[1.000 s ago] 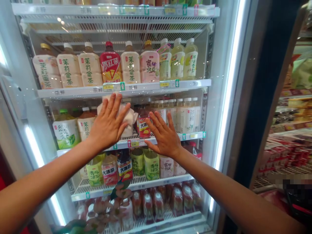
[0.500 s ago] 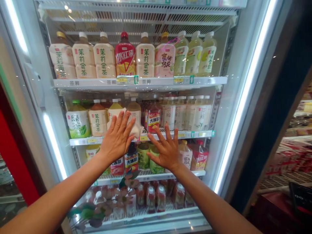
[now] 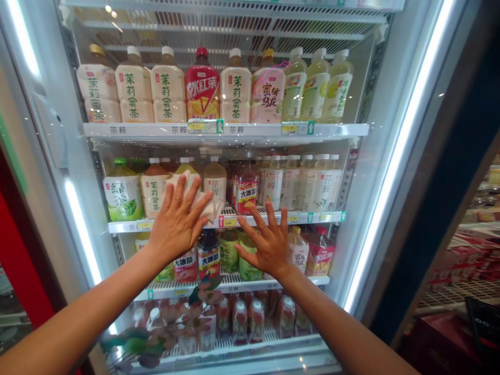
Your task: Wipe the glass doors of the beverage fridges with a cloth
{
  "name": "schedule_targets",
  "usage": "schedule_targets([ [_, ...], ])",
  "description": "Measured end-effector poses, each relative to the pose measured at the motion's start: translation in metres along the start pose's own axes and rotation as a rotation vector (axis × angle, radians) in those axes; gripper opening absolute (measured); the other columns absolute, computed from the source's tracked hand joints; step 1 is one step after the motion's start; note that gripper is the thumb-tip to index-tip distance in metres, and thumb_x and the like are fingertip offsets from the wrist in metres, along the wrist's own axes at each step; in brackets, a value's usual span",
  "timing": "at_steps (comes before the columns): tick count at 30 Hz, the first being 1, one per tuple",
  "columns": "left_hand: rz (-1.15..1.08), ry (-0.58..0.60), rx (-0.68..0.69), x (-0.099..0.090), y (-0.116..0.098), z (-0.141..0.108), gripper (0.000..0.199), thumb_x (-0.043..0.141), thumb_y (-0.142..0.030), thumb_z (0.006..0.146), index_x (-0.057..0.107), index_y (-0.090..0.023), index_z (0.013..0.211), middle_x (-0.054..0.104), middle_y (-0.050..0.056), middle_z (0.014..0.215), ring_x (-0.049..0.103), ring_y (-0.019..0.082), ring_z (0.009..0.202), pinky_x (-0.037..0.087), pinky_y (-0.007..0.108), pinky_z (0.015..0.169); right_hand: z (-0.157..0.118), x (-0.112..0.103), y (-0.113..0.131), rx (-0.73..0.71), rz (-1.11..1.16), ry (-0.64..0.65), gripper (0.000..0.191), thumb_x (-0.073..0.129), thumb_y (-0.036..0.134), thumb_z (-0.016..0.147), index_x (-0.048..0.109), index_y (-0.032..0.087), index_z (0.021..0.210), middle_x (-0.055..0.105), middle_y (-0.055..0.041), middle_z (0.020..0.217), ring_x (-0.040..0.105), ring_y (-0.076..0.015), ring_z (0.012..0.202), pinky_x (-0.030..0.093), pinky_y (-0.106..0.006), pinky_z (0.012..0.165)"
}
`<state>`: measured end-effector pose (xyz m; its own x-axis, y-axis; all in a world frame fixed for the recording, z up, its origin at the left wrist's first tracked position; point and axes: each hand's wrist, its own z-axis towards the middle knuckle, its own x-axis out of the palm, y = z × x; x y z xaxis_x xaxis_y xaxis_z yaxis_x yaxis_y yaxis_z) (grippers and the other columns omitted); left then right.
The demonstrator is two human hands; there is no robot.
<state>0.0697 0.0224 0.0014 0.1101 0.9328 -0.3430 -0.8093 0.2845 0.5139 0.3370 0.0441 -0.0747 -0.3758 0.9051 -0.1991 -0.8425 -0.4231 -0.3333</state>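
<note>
Glass door [image 3: 344, 177] of a drinks cooler, bottled tea on wire shelves behind it. Going left to right: green-capped bottle labelled 绿茶 [image 3: 123, 198] on the middle shelf, jasmine tea bottles labelled 茉莉蜜茶 [image 3: 130, 88] above it, shelf strip [image 3: 117, 130] printed 茶粹. Left hand [image 3: 177, 221] is flat on the glass, fingers spread, palm toward the door, not curled or gripping. Under its fingertips is a crumpled white cloth [image 3: 207, 205], bunched against the door, long axis running roughly diagonally, from upper left down to lower right, its free end poking out past the fingers toward the right hand. It sits level with the middle shelf, just above a yellow price tag reading 3.00 [image 3: 228, 221]. Top shelf centre: red 冰红茶 bottle [image 3: 202, 91], then pink 蜜桃乌龙 bottle [image 3: 267, 95]. Middle shelf: 大冰茶 bottle [image 3: 247, 190], between the cloth and the pale 茶粹 bottles [image 3: 272, 187]. Right hand [image 3: 267, 247] is also open, fingers spread on the glass, holding nothing, well apart from the cloth.
</note>
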Motion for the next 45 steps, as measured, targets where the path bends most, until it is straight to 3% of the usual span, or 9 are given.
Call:
schedule_targets([
  [4, -0.009, 0.071, 0.156, 0.014, -0.033, -0.06, 0.085, 0.056, -0.047, 0.096, 0.009, -0.027, 0.165, 0.002, 0.005, 0.173, -0.003, 0.031, 0.16, 0.007, 0.053, 0.133, 0.0, -0.001, 0.0, 0.011, -0.007, 0.021, 0.087, 0.063, 0.055, 0.091, 0.021, 0.034, 0.164, 0.023, -0.0033, 0.17, 0.014, -0.038, 0.159, 0.011, -0.071, 0.126],
  [7, 0.002, 0.107, 0.243, 0.016, -0.034, -0.085, 0.081, 0.053, -0.046, 0.097, 0.014, -0.027, 0.165, 0.009, 0.002, 0.173, 0.003, 0.027, 0.16, 0.003, 0.046, 0.134, 0.001, -0.002, 0.0, 0.01, -0.002, 0.033, 0.088, 0.063, 0.056, 0.091, 0.019, 0.034, 0.164, 0.022, -0.003, 0.171, 0.013, -0.0378, 0.159, 0.011, -0.071, 0.126],
  [14, -0.042, -0.005, -0.029, -0.004, 0.017, -0.004, 0.079, 0.049, -0.036, 0.1, 0.003, -0.032, 0.164, -0.013, 0.002, 0.171, -0.012, 0.031, 0.159, 0.011, 0.061, 0.131, -0.001, 0.0, -0.001, 0.004, -0.011, 0.024, 0.09, 0.064, 0.057, 0.091, 0.019, 0.034, 0.164, 0.021, -0.0031, 0.171, 0.012, -0.0383, 0.159, 0.01, -0.072, 0.126],
  [19, -0.043, 0.066, 0.161, 0.011, -0.019, -0.066, 0.082, 0.052, -0.044, 0.098, 0.007, -0.026, 0.165, 0.0, 0.004, 0.173, -0.004, 0.029, 0.16, 0.008, 0.053, 0.133, -0.002, -0.001, -0.001, -0.002, 0.002, 0.041, 0.089, 0.065, 0.056, 0.091, 0.02, 0.033, 0.164, 0.019, -0.0042, 0.172, 0.01, -0.0398, 0.159, 0.009, -0.073, 0.125],
  [22, -0.029, 0.133, 0.314, 0.01, -0.014, -0.09, 0.081, 0.052, -0.048, 0.098, 0.011, -0.028, 0.165, 0.008, 0.0, 0.172, 0.001, 0.024, 0.16, 0.005, 0.044, 0.134, -0.002, -0.002, 0.0, 0.002, -0.002, 0.056, 0.091, 0.065, 0.057, 0.091, 0.016, 0.034, 0.165, 0.016, -0.0028, 0.172, 0.009, -0.0398, 0.159, 0.011, -0.074, 0.125],
  [29, -0.015, 0.036, -0.05, -0.018, 0.054, -0.024, 0.08, 0.048, -0.039, 0.101, -0.001, -0.035, 0.164, -0.015, -0.001, 0.171, -0.017, 0.029, 0.157, 0.006, 0.061, 0.131, -0.001, 0.0, 0.0, -0.008, 0.008, -0.009, 0.087, 0.063, 0.056, 0.092, 0.02, 0.033, 0.164, 0.013, -0.0006, 0.172, 0.014, -0.0379, 0.159, 0.011, -0.071, 0.127],
  [37, 0.011, 0.179, 0.333, 0.007, 0.002, -0.125, 0.072, 0.047, -0.049, 0.101, 0.017, -0.029, 0.164, 0.007, -0.004, 0.173, 0.002, 0.021, 0.16, 0.004, 0.041, 0.133, -0.001, -0.001, 0.001, -0.002, 0.015, -0.009, 0.085, 0.063, 0.054, 0.093, 0.021, 0.034, 0.164, 0.014, -0.0001, 0.172, 0.015, -0.0388, 0.159, 0.012, -0.071, 0.126],
  [42, 0.003, 0.058, 0.082, -0.014, 0.057, -0.055, 0.079, 0.045, -0.042, 0.103, -0.002, -0.026, 0.164, -0.01, 0.004, 0.172, -0.009, 0.026, 0.159, 0.006, 0.048, 0.132, -0.001, 0.0, 0.002, -0.01, 0.012, -0.021, 0.081, 0.061, 0.055, 0.094, 0.024, 0.033, 0.163, 0.015, -0.0007, 0.172, 0.013, -0.0372, 0.159, 0.009, -0.069, 0.127],
  [45, 0.006, 0.017, 0.006, -0.018, 0.063, -0.034, 0.078, 0.041, -0.042, 0.104, -0.006, -0.026, 0.164, -0.018, 0.004, 0.171, -0.014, 0.027, 0.158, 0.004, 0.052, 0.132, -0.001, 0.001, 0.001, -0.009, 0.016, -0.025, 0.08, 0.06, 0.056, 0.095, 0.025, 0.032, 0.163, 0.015, -0.001, 0.172, 0.013, -0.0361, 0.159, 0.008, -0.067, 0.128],
])
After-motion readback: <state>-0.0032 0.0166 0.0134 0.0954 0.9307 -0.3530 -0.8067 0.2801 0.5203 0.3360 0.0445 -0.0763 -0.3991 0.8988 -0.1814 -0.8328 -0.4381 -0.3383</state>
